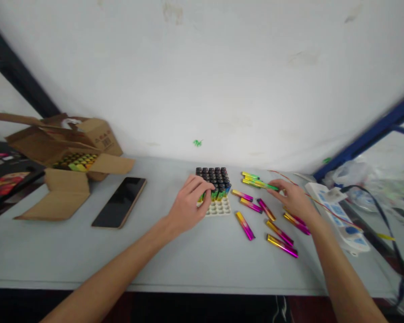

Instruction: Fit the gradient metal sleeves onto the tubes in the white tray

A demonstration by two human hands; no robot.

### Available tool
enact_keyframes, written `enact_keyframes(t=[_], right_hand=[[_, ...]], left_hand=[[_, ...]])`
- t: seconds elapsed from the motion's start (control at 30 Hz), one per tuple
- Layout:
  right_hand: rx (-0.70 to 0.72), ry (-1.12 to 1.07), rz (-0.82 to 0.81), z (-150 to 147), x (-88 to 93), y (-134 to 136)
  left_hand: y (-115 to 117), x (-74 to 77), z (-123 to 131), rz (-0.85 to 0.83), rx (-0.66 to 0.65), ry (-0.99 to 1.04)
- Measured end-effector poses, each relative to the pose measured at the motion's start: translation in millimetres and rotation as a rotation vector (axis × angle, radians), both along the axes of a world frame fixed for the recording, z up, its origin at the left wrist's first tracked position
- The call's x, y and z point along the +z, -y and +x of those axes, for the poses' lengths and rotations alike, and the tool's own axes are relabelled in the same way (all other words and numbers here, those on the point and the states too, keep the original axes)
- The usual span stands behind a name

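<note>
Head: left hand partly hides tray; grip unclear.

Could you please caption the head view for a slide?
Left hand at a tray of upright, black-topped tubes; right hand pinching a yellow-green tube near loose yellow-and-purple ones.

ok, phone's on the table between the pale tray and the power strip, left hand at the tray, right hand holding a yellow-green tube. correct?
Not quite: the head view shows the phone between the open cardboard box and the pale tray. The rest holds: left hand at the tray, right hand holding a yellow-green tube.
</note>
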State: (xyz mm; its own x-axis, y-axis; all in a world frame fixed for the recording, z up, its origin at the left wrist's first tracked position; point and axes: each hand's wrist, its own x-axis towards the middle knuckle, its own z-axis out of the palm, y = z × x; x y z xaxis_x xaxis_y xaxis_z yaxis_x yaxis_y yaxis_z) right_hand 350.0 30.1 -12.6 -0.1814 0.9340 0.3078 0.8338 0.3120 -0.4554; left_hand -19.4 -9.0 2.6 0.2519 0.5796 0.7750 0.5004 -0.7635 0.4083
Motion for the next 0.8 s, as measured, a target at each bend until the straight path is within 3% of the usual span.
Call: enact_keyframes(t=[0.07, 0.17, 0.33, 0.4, 0.5, 0.63, 0.73, 0.8], right_hand=[[0.006, -0.147, -0.020, -10.1, 9.6, 8.8], [0.180, -0.370, -0.142, -40.0, 29.3, 27.1], [0.453, -0.400, -0.361, -97.1, 59.1, 44.9], [0.510, -0.420, -0.370, -112.9, 62.2, 43.3], [0.526, -0.372, -0.311, -128.5, 59.0, 35.9], [0.541, -0.321, -0.211, -131.4, 57.1, 24.8], [0.541, -0.327, -0.258, -113.9, 58.8, 14.8], [0.414, -0.342, -0.161, -95.4, 54.7, 6.2]], left_hand=[[6.0, -0.7, 1.7, -0.072, -0.058, 0.003], [15.3, -1.3, 3.8, -0.217, -0.132, 0.011], [22.1, -0.1, 10.1, -0.384, -0.174, 0.026], [21.2, -0.1, 14.2, -0.524, -0.221, 0.049], [16.4, -3.2, 20.1, -0.819, -0.392, 0.224], [7.7, -12.1, 24.6, -1.094, -0.605, 0.489], [5.1, -18.6, 25.9, -1.129, -0.654, 0.591], [5.7, -22.2, 27.1, -1.125, -0.655, 0.649]])
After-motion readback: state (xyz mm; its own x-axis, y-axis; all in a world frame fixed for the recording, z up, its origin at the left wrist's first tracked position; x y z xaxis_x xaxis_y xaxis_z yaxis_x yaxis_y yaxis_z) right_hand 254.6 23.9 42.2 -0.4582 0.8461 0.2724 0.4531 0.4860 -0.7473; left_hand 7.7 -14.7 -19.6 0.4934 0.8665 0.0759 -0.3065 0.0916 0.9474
